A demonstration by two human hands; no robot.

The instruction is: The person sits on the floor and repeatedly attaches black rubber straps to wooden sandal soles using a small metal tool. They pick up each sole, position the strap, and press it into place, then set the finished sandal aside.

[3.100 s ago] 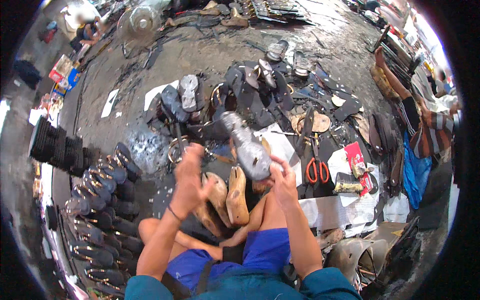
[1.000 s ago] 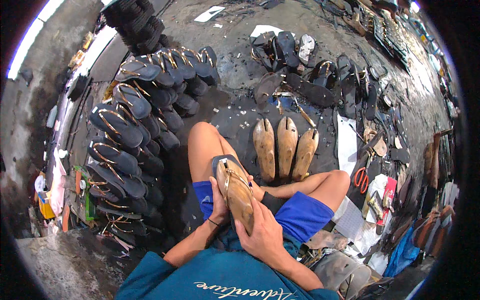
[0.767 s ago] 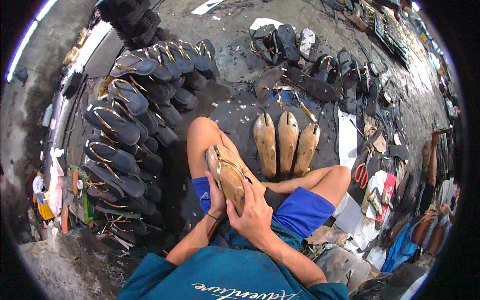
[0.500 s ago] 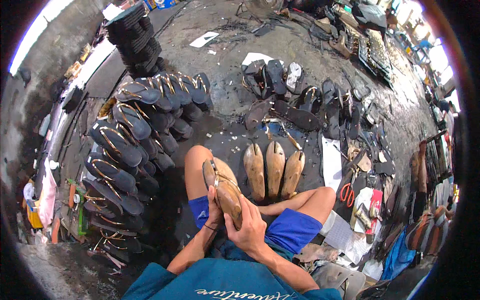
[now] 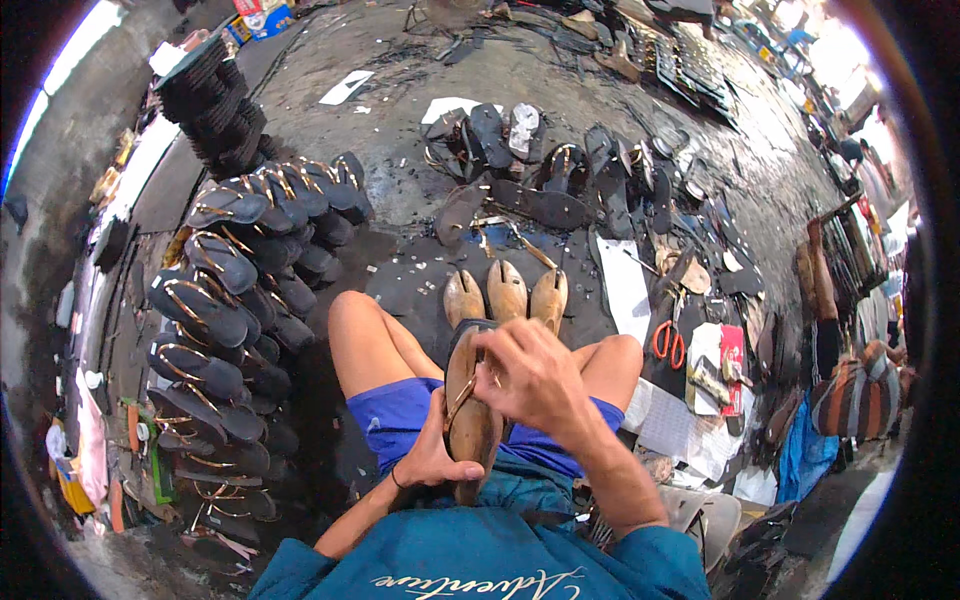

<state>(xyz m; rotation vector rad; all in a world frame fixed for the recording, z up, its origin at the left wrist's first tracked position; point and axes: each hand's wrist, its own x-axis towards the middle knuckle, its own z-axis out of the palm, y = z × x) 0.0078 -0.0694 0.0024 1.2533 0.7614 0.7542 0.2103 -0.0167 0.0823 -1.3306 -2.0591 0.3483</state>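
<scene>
My left hand (image 5: 436,452) is wrapped round the heel half of a brown wooden shoe last (image 5: 474,432), thumb across its surface, holding it toe-away above my lap. A thin gold sandal strap (image 5: 458,398) crosses the last, and a dark sole edge shows at its toe. Over the toe half, my right hand (image 5: 530,380) has its fingers curled and pinched at the strap; the fingertips partly hide the strap and the toe. Beyond my hands several more wooden lasts (image 5: 507,288) with slotted toes stand side by side between my legs.
Rows of finished-looking black sandals with gold straps (image 5: 228,205) are piled on the left, below a stack of black soles (image 5: 210,110). Loose sandals (image 5: 540,203) lie ahead. Orange-handled scissors (image 5: 669,343), white paper (image 5: 622,285) and a striped bag (image 5: 856,393) are on the right.
My right hand has moved from the last's heel up to the strap near its toe. My left hand has shifted down toward the heel. The view has turned slightly rightward.
</scene>
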